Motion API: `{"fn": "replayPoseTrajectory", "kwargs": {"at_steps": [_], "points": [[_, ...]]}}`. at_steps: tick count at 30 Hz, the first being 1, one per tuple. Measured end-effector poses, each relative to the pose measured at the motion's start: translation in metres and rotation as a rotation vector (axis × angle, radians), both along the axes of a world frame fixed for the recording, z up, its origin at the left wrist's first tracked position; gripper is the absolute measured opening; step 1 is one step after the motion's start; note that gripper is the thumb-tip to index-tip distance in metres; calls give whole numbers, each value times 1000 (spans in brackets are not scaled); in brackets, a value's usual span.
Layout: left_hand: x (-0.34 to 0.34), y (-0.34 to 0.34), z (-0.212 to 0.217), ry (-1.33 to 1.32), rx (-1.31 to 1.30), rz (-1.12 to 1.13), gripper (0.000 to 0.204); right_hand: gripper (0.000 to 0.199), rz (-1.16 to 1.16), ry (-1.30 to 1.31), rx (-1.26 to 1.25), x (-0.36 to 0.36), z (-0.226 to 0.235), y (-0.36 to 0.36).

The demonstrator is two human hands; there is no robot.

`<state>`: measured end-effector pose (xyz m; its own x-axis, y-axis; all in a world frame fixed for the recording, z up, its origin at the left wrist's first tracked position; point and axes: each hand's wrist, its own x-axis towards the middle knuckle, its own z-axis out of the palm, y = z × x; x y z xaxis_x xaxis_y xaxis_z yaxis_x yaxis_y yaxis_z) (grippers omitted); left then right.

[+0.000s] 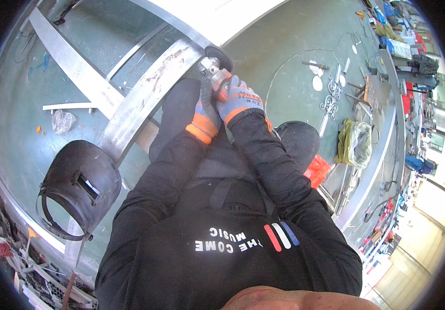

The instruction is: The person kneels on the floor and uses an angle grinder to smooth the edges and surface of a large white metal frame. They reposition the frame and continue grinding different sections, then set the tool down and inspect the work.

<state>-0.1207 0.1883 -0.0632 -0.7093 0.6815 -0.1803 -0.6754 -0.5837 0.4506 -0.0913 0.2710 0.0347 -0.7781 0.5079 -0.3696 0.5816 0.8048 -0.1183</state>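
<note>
An angle grinder [218,77] with a red body, silver gear head and dark round disc is held between my gloved hands. My left hand [207,116], in a grey and orange work glove, is closed around its near left side. Over its right side wraps my right hand [239,98], in a matching glove. The disc [221,55] is at the corner where a broad metal beam [152,80] meets a bright white panel [217,18]. Whether the disc touches the metal I cannot tell.
A black welding helmet [85,181] rests at the beam's near end. Another long metal bar [75,62] joins the beam from the left. Scrolled metal ornaments [331,95], a cable and a yellow-green sack [354,143] lie to the right. A clear plastic bag [64,121] lies on the left.
</note>
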Motion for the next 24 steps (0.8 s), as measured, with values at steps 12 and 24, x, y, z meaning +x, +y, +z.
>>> {"fn": "replayPoseTrajectory", "kwargs": {"at_steps": [12,24], "points": [[-3,-10,10,352,-500,-74,86,65,-31,24,-61,-6,-2,3],[-6,-11,13,377,-426,9,81,62,-22,17,-68,-9,3,2]]}}
